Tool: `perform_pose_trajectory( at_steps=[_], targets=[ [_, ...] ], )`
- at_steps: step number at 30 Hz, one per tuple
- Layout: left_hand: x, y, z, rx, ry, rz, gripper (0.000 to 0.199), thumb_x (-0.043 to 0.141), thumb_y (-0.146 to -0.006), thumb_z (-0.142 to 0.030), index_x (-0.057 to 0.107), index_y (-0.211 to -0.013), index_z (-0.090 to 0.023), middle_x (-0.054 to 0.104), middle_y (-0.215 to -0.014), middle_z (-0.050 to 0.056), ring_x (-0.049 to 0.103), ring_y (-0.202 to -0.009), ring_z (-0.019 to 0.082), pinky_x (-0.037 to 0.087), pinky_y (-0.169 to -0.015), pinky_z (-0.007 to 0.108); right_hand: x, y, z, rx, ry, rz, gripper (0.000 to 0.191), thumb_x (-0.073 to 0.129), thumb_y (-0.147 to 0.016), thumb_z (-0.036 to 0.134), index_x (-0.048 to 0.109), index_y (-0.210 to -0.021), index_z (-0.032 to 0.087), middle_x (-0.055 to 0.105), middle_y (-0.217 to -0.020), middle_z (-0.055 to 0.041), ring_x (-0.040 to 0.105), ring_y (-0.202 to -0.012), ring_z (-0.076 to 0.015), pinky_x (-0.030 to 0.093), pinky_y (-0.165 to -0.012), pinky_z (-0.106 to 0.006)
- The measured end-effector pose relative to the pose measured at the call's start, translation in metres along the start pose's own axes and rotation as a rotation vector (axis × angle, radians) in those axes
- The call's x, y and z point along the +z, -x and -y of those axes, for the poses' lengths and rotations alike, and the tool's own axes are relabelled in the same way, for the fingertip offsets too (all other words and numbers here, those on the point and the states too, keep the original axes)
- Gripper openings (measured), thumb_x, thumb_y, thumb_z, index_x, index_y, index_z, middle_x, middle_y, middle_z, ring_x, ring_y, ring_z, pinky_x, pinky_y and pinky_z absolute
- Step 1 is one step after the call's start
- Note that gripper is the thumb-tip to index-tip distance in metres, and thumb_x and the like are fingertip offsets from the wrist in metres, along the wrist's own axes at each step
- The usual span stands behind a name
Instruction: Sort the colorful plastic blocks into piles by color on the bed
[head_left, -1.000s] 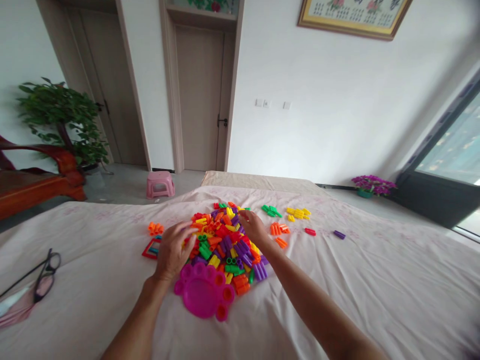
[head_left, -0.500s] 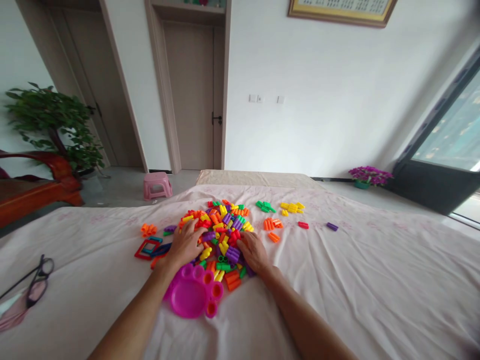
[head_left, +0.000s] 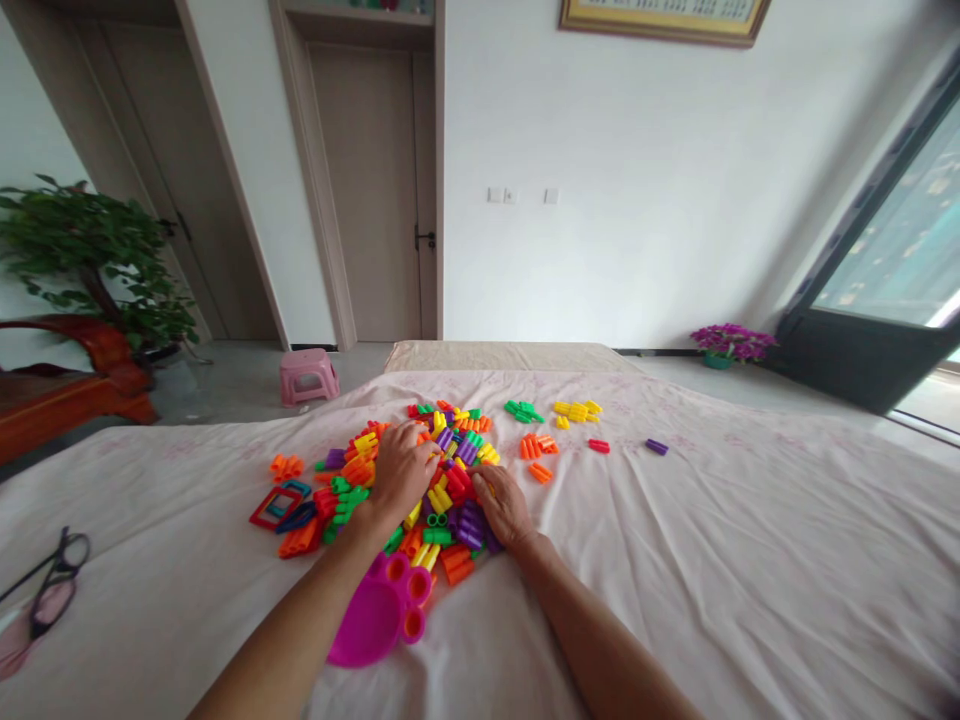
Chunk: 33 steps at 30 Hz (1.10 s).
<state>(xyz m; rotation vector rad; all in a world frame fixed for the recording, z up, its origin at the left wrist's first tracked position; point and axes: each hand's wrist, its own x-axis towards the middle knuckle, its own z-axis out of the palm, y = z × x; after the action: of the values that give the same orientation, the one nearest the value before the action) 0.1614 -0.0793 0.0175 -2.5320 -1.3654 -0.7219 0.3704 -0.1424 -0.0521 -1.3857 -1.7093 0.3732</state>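
Note:
A heap of small plastic building blocks (head_left: 439,497) in orange, yellow, green, red and purple lies on the cloth. My left hand (head_left: 405,468) reaches over the heap's middle, bent fingers and thumb apart among the blocks; the fingertips are partly hidden. Against the heap's right side rests my right hand (head_left: 504,502), its fingers loosely curved near red and purple blocks. Neither hand shows a block clearly gripped. Just in front of the heap is a magenta paw-shaped tray (head_left: 367,625), partly covered by my left forearm, with orange inside its small round cups.
Blocks lie sorted by colour at the right: green blocks (head_left: 523,411), yellow blocks (head_left: 576,411), orange blocks (head_left: 537,446), a red block (head_left: 598,446) and a purple block (head_left: 656,447). Square frames (head_left: 279,507) lie left of the heap, glasses (head_left: 56,580) farther left. A pink stool (head_left: 309,377) stands beyond.
My left hand has moved right and inward over the heap, uncovering green and orange blocks at its left. The paw tray has shifted slightly toward me. My right hand stays at the heap's side.

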Motion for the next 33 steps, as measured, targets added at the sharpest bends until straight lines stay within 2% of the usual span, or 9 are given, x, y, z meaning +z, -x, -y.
perform_pose_trajectory(
  at_steps=[3,5,12,18,21,26,30,33],
  targets=[
    [0.012,-0.018,-0.017,-0.037,-0.032,0.059,0.021,0.066,-0.093,-0.034,0.083,-0.092,-0.022,0.072,-0.108,0.016,0.059,-0.113,0.032,0.046,-0.103,0.048,-0.001,0.002,0.002,-0.007,-0.004,-0.015,0.047,0.037,-0.110,0.049,0.076,-0.110,0.023,0.077,-0.108,-0.0087,0.068,-0.104,-0.0249,0.049,-0.099,-0.037],
    [0.020,-0.026,-0.022,-0.064,-0.055,0.092,0.020,0.070,-0.090,-0.035,0.083,-0.086,-0.020,0.071,-0.104,0.018,0.058,-0.111,0.033,0.045,-0.101,0.049,-0.002,0.003,0.003,-0.013,-0.008,-0.015,0.047,0.036,-0.110,0.048,0.076,-0.108,0.023,0.076,-0.106,-0.0091,0.067,-0.102,-0.0243,0.049,-0.098,-0.037],
    [0.032,-0.039,-0.027,-0.145,-0.098,0.117,0.028,0.080,-0.081,-0.038,0.081,-0.098,-0.017,0.070,-0.117,0.022,0.056,-0.119,0.040,0.038,-0.108,0.059,-0.001,0.002,0.003,-0.028,-0.035,-0.039,0.048,0.033,-0.111,0.049,0.073,-0.102,0.023,0.075,-0.101,-0.0087,0.066,-0.099,-0.0237,0.048,-0.096,-0.035],
    [0.032,-0.038,-0.029,-0.186,-0.064,0.063,0.019,0.070,-0.083,-0.027,0.082,-0.094,-0.017,0.073,-0.115,0.020,0.057,-0.120,0.038,0.032,-0.116,0.059,-0.001,0.003,0.003,-0.006,-0.038,-0.048,0.055,0.030,-0.111,0.056,0.069,-0.090,0.022,0.071,-0.094,-0.0071,0.063,-0.093,-0.0222,0.047,-0.092,-0.034],
    [0.029,-0.035,-0.016,-0.226,-0.003,0.030,0.020,0.066,-0.084,-0.031,0.081,-0.090,-0.019,0.074,-0.113,0.018,0.059,-0.119,0.036,0.035,-0.114,0.056,-0.001,0.003,0.002,0.006,-0.049,-0.064,0.058,0.030,-0.110,0.060,0.067,-0.086,0.022,0.070,-0.090,-0.0065,0.062,-0.090,-0.0220,0.047,-0.089,-0.034],
    [0.023,-0.026,0.021,-0.326,0.161,-0.008,0.025,0.059,-0.088,-0.036,0.076,-0.082,-0.020,0.077,-0.103,0.014,0.066,-0.106,0.028,0.049,-0.100,0.041,0.002,0.002,-0.003,0.003,-0.095,-0.090,0.057,0.035,-0.108,0.063,0.068,-0.086,0.022,0.069,-0.088,-0.0060,0.061,-0.087,-0.0228,0.045,-0.085,-0.035],
    [0.009,-0.012,0.051,-0.396,0.332,-0.089,0.037,0.048,-0.093,-0.044,0.076,-0.094,-0.020,0.078,-0.105,0.011,0.070,-0.105,0.025,0.052,-0.098,0.035,0.002,0.001,-0.004,0.012,-0.121,-0.101,0.057,0.036,-0.108,0.063,0.066,-0.081,0.022,0.069,-0.087,-0.0061,0.061,-0.087,-0.0232,0.044,-0.085,-0.036],
    [-0.005,0.003,0.072,-0.463,0.442,-0.181,0.049,0.045,-0.093,-0.054,0.074,-0.108,-0.018,0.077,-0.118,0.014,0.070,-0.115,0.027,0.053,-0.101,0.036,0.001,0.002,-0.003,0.015,-0.121,-0.102,0.057,0.036,-0.108,0.063,0.065,-0.079,0.023,0.068,-0.085,-0.0058,0.060,-0.086,-0.0232,0.044,-0.083,-0.036]
  ],
)
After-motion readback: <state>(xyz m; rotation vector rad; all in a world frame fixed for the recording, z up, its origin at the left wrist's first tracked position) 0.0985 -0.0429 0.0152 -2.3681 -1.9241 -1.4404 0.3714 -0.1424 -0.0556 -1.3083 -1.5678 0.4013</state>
